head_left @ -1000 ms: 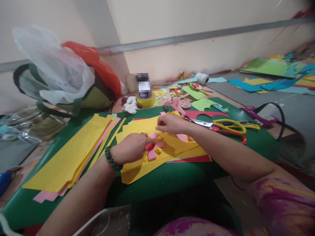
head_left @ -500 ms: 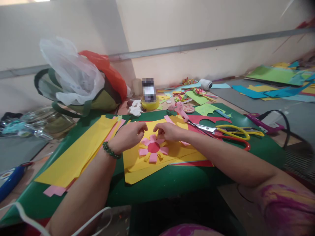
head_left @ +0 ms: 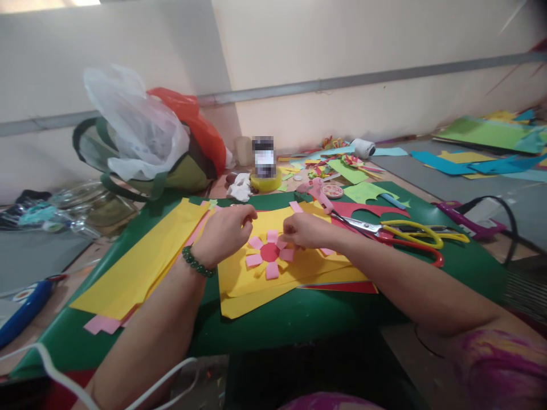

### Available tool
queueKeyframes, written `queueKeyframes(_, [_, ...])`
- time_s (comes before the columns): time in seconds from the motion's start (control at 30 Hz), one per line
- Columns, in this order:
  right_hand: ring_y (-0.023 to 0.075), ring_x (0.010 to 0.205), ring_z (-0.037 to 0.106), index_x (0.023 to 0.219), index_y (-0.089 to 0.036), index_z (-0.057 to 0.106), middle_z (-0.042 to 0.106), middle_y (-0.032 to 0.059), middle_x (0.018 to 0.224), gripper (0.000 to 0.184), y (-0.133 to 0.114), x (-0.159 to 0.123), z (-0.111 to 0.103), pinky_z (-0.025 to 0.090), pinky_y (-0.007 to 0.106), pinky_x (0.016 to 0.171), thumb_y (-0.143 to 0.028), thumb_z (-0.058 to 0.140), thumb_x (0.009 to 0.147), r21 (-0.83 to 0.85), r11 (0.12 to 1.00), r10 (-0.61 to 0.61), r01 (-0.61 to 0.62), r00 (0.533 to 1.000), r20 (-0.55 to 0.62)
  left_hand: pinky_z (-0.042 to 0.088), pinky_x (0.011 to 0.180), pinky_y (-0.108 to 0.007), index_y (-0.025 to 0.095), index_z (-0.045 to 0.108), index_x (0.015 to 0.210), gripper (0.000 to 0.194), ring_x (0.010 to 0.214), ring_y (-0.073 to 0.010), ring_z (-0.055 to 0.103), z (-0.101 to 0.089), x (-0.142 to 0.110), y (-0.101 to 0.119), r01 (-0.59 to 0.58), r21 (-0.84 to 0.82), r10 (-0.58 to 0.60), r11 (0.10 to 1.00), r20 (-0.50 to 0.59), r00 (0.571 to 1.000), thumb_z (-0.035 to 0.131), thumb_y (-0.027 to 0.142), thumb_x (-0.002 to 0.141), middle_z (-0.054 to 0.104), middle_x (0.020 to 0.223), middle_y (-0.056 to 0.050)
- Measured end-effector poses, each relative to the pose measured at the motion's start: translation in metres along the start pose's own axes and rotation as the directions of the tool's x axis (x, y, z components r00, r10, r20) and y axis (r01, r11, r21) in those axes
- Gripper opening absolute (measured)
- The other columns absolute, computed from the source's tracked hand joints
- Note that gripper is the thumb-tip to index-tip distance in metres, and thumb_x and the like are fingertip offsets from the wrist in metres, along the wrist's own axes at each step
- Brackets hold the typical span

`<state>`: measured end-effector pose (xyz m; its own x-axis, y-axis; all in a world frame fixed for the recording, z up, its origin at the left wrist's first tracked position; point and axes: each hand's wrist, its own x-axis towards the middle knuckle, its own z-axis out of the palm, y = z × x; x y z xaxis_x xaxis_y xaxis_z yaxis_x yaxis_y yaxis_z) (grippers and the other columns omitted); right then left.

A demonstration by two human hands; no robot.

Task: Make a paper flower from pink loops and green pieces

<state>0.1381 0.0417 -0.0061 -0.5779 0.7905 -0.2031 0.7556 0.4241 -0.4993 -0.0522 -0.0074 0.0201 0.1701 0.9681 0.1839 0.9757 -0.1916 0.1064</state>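
Observation:
A paper flower (head_left: 269, 252) with a red round centre and pink and yellow petals lies on yellow paper sheets (head_left: 243, 304). My right hand (head_left: 306, 231) is at its upper right, fingers pinched together on the edge of a petal; the fingertips partly hide that spot. To the flower's upper left hovers my left hand (head_left: 226, 232), fingers loosely bent and apart from the thumb, with nothing seen in it. A green bead bracelet circles the left wrist. Beyond the right hand lie scissors (head_left: 397, 234) with red and yellow handles and a pink glue gun (head_left: 320, 195).
Long yellow strips (head_left: 141, 262) lie at left on the green mat (head_left: 282, 327). Behind stand a bag (head_left: 188, 173) with plastic bags and a yellow tape roll (head_left: 265, 182). Red cut paper (head_left: 367, 209) and green scraps lie at right. A white cable (head_left: 51, 370) crosses the lower left.
My left hand has lifted off the flower's centre and moved up and left, uncovering it. My right hand has come down to the flower's right petals. The view has shifted slightly.

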Motion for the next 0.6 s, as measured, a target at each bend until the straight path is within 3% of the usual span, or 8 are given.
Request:
queueKeyframes(0.07, [0.0123, 0.054, 0.061, 0.067, -0.018, 0.057, 0.064, 0.0002, 0.058, 0.023, 0.002, -0.002, -0.005, 0.035, 0.022, 0.050, -0.030, 0.058, 0.087, 0.058, 0.998, 0.005, -0.004, 1.000, -0.014, 0.049, 0.076, -0.032, 0.021, 0.067, 0.095, 0.027, 0.090, -0.0219, 0.066, 0.001, 0.000, 0.001, -0.011, -0.011, 0.011, 1.000, -0.006, 1.000, 0.044, 0.017, 0.081, 0.074, 0.099, -0.003])
queueKeyframes(0.2, [0.0116, 0.056, 0.059, 0.067, -0.018, 0.057, 0.063, -0.0002, 0.059, 0.024, 0.013, 0.002, -0.014, 0.034, 0.023, 0.053, -0.031, 0.058, 0.087, 0.081, 0.996, -0.015, 0.034, 0.972, -0.235, 0.048, 0.073, -0.031, 0.020, 0.067, 0.091, 0.021, 0.085, -0.0212, 0.066, 0.003, 0.003, -0.005, 0.006, -0.054, -0.008, 0.999, -0.043, 0.999, 0.047, 0.022, 0.083, 0.074, 0.093, -0.004])
queueKeyframes(0.33, [0.0110, 0.055, 0.054, 0.067, -0.018, 0.055, 0.057, -0.0011, 0.057, 0.028, 0.026, 0.008, -0.019, 0.035, 0.024, 0.054, -0.037, 0.056, 0.087, 0.150, 0.977, -0.072, 0.151, 0.899, -0.432, 0.048, 0.069, -0.030, 0.019, 0.067, 0.082, 0.016, 0.077, -0.0196, 0.063, 0.002, 0.011, -0.018, 0.040, -0.169, -0.062, 0.985, -0.130, 0.990, 0.055, 0.030, 0.080, 0.072, 0.082, -0.004])
queueKeyframes(0.47, [0.0108, 0.055, 0.051, 0.075, -0.017, 0.056, 0.056, -0.0014, 0.061, 0.023, 0.029, 0.013, -0.016, 0.037, 0.024, 0.054, -0.038, 0.056, 0.085, 0.272, 0.899, -0.161, 0.344, 0.836, -0.525, 0.046, 0.062, -0.026, 0.018, 0.064, 0.073, 0.018, 0.068, -0.0162, 0.059, 0.001, 0.015, -0.020, 0.043, -0.427, -0.134, 0.903, -0.185, 0.974, 0.060, 0.035, 0.076, 0.069, 0.074, -0.003])
queueKeyframes(0.6, [0.0124, 0.064, 0.051, 0.083, -0.017, 0.060, 0.059, 0.0013, 0.072, 0.019, 0.024, 0.014, -0.007, 0.040, 0.025, 0.061, -0.036, 0.056, 0.084, 0.181, 0.857, -0.296, 0.483, 0.747, -0.595, 0.044, 0.059, -0.025, 0.018, 0.059, 0.070, 0.019, 0.062, -0.0138, 0.055, 0.001, 0.015, -0.014, -0.055, -0.509, -0.084, 0.859, -0.245, 0.966, 0.059, 0.035, 0.077, 0.065, 0.070, -0.002])
